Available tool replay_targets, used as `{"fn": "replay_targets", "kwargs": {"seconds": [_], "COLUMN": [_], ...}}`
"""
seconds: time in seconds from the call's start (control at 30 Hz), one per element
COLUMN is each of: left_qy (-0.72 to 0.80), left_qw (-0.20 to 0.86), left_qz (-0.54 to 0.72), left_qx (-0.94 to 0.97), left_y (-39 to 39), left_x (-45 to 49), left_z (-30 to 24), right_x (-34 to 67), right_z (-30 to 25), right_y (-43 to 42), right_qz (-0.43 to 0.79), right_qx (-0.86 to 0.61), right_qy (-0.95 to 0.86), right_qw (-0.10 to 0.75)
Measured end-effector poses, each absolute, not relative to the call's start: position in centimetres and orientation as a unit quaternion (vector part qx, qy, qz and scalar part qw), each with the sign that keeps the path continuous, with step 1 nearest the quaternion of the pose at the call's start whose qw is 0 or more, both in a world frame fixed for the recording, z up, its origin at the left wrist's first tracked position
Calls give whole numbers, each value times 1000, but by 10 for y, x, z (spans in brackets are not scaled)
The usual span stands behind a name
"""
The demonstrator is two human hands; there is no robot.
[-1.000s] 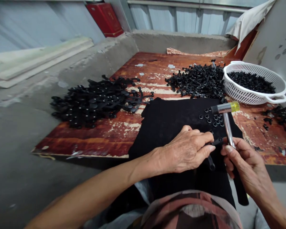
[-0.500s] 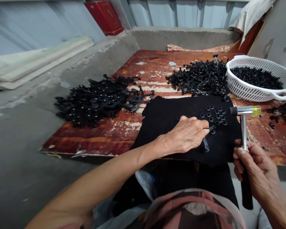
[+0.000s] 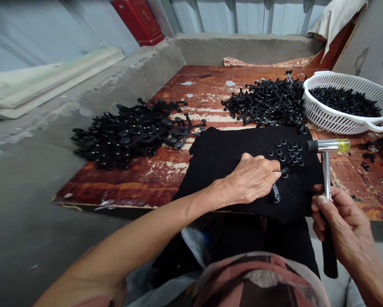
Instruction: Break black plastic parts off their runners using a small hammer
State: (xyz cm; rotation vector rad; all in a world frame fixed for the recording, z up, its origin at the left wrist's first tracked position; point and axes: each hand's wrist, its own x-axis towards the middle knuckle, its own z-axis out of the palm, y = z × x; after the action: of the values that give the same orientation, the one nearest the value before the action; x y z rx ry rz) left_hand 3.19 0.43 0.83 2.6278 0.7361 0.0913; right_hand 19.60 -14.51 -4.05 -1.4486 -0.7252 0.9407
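Note:
My left hand (image 3: 250, 179) rests on a black cloth (image 3: 229, 162) and pinches a small black plastic strip (image 3: 278, 183) against it. Just beyond its fingertips lies a cluster of small black rings (image 3: 287, 154). My right hand (image 3: 336, 221) grips the handle of a small hammer (image 3: 327, 170) with a metal shaft, one black face and one yellow face. The hammer head hangs to the right of the rings, a little above the cloth.
A worn red board (image 3: 165, 170) lies under the cloth. A heap of black plastic parts (image 3: 130, 132) sits on the left, another heap (image 3: 268, 102) at the back. A white basket (image 3: 344, 121) of black pieces stands at the right. Concrete floor (image 3: 25, 204) lies left.
The hammer has swung from left of my right hand, over the rings, out to the right. My left hand slid forward with the strip and now holds it flat on the cloth.

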Motion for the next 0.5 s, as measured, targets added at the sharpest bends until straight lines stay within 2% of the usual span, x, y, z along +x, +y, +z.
{"fn": "replay_targets", "kwargs": {"seconds": [0.5], "left_qy": [263], "left_qw": [198], "left_qz": [47], "left_qx": [943], "left_y": [3], "left_x": [32], "left_z": [4], "right_x": [196], "right_z": [-40], "right_y": [-146], "right_qz": [410], "right_qx": [-621], "right_qy": [-306], "right_qw": [593]}}
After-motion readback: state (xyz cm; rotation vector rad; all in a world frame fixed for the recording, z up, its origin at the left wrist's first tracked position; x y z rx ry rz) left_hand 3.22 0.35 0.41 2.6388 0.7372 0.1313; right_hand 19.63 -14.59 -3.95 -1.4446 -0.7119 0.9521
